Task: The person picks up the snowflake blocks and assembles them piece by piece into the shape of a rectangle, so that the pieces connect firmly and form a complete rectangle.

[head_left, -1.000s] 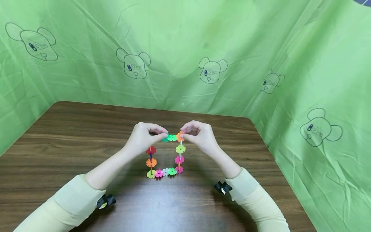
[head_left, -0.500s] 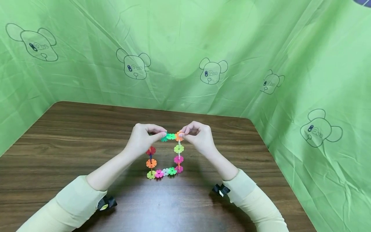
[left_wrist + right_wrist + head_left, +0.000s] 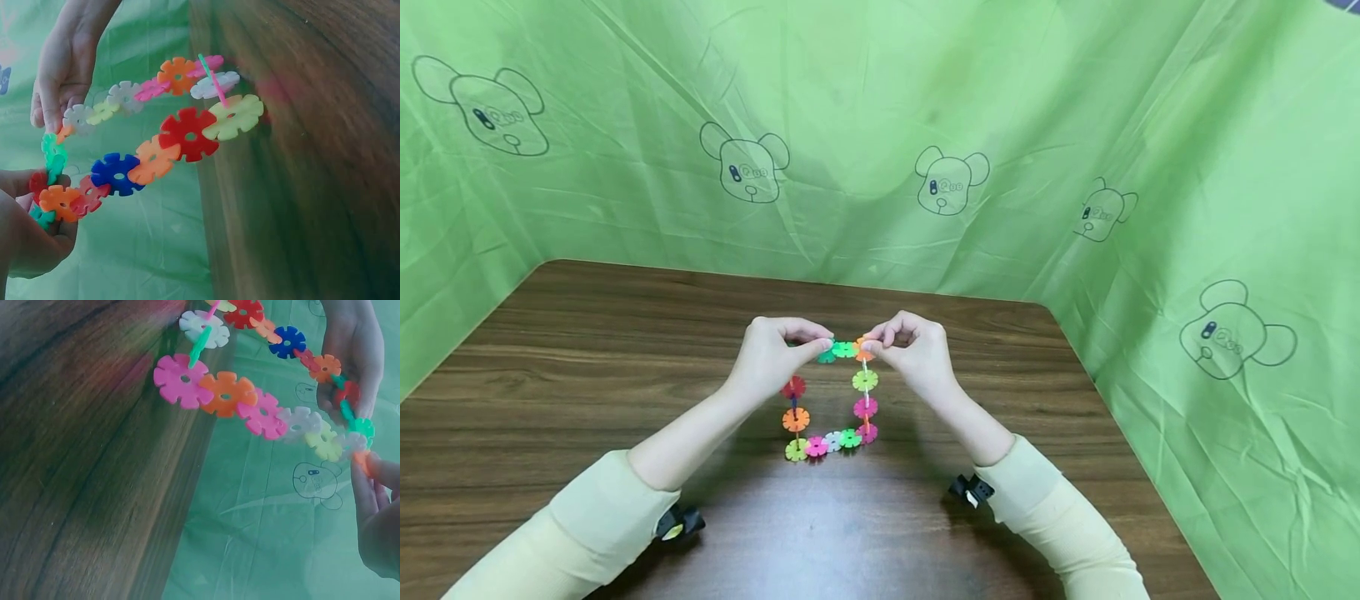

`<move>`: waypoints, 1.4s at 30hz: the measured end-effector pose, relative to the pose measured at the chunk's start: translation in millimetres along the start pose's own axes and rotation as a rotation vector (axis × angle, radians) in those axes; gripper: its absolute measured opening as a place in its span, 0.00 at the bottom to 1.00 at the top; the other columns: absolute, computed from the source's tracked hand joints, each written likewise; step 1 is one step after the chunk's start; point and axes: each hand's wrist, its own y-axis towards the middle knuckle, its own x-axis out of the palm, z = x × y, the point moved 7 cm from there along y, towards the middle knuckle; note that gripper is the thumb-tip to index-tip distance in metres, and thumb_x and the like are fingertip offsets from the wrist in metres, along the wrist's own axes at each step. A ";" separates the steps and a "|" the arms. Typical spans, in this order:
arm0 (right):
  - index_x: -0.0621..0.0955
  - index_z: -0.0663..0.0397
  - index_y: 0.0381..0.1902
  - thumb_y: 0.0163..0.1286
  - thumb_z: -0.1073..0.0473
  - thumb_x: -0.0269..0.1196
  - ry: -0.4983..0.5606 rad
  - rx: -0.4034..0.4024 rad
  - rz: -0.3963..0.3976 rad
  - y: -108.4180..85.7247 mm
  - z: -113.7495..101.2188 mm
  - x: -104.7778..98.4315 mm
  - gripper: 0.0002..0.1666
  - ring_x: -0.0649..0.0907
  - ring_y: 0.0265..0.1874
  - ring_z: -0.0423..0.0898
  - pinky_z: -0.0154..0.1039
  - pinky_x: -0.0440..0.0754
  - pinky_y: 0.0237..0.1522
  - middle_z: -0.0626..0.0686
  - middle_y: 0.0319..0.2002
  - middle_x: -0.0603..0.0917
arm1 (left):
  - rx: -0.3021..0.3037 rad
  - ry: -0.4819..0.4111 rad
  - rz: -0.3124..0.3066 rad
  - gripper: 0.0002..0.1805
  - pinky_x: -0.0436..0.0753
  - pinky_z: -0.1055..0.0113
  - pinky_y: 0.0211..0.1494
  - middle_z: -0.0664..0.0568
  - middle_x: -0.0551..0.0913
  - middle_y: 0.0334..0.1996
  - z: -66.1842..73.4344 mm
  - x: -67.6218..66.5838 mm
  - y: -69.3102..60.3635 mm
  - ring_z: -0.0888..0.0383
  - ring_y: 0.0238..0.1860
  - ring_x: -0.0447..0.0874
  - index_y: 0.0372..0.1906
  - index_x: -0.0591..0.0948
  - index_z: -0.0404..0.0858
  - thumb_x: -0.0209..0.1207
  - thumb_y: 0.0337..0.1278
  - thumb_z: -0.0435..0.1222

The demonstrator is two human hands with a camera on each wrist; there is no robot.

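Note:
A ring of interlocking snowflake discs, in many colours, hangs upright as a rough square between my hands. My left hand pinches its upper left corner between thumb and fingers, at a teal disc. At the upper right corner, my right hand pinches an orange disc. Bright green disc bridges the gap between the hands. In the left wrist view, red disc and blue disc belong to the left side. Pink disc is at the lower right corner in the right wrist view. My left fingers hide some discs.
The dark wood-grain table lies beneath the ring. A green cloth with printed bear heads surrounds the table's back and sides. Black wrist cameras sit at the left cuff and right cuff.
The top of the ring has risen slightly, and its lower row has shifted a little right. Both hands keep their pinch; the right forearm has moved slightly left.

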 end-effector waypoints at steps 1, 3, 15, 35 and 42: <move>0.72 0.70 0.20 0.53 0.74 0.68 0.008 -0.004 -0.006 0.5 0.7 -0.2 0.14 0.86 0.29 0.46 0.31 0.82 0.30 0.66 0.30 0.85 | 0.001 0.003 -0.008 0.03 0.76 0.68 0.25 0.57 0.87 0.26 0.5 -0.2 1.2 0.58 0.25 0.79 0.33 0.87 0.45 0.67 0.52 0.39; 0.74 0.71 0.21 0.54 0.75 0.68 0.023 -0.014 -0.019 1.5 1.2 -0.4 0.11 0.86 0.30 0.47 0.34 0.83 0.34 0.67 0.31 0.85 | 0.014 0.020 -0.030 0.03 0.78 0.67 0.28 0.58 0.86 0.25 2.8 -0.7 3.9 0.58 0.26 0.80 0.32 0.87 0.46 0.67 0.52 0.39; 0.81 0.68 0.39 0.57 0.69 0.67 -0.087 -0.023 -0.062 -0.8 2.3 -6.2 0.11 0.84 0.34 0.54 0.45 0.83 0.35 0.63 0.38 0.85 | 0.072 0.109 -0.147 0.05 0.79 0.66 0.29 0.59 0.85 0.24 13.4 -10.8 11.4 0.59 0.26 0.80 0.30 0.86 0.43 0.69 0.49 0.39; 0.82 0.58 0.44 0.57 0.63 0.70 -0.185 -0.009 -0.179 -12.7 61.6 -11.4 0.15 0.83 0.45 0.52 0.46 0.80 0.50 0.55 0.44 0.85 | 0.020 0.008 0.092 0.09 0.77 0.71 0.25 0.50 0.85 0.25 8.8 -60.8 26.1 0.55 0.25 0.80 0.35 0.86 0.44 0.66 0.52 0.45; 0.81 0.63 0.42 0.57 0.69 0.68 -0.171 -0.001 -0.203 -15.9 49.2 -4.7 0.13 0.84 0.40 0.56 0.59 0.78 0.45 0.59 0.38 0.86 | -0.069 -0.106 0.171 0.13 0.79 0.71 0.29 0.54 0.86 0.27 -0.8 -68.2 25.3 0.61 0.27 0.81 0.39 0.86 0.41 0.66 0.52 0.45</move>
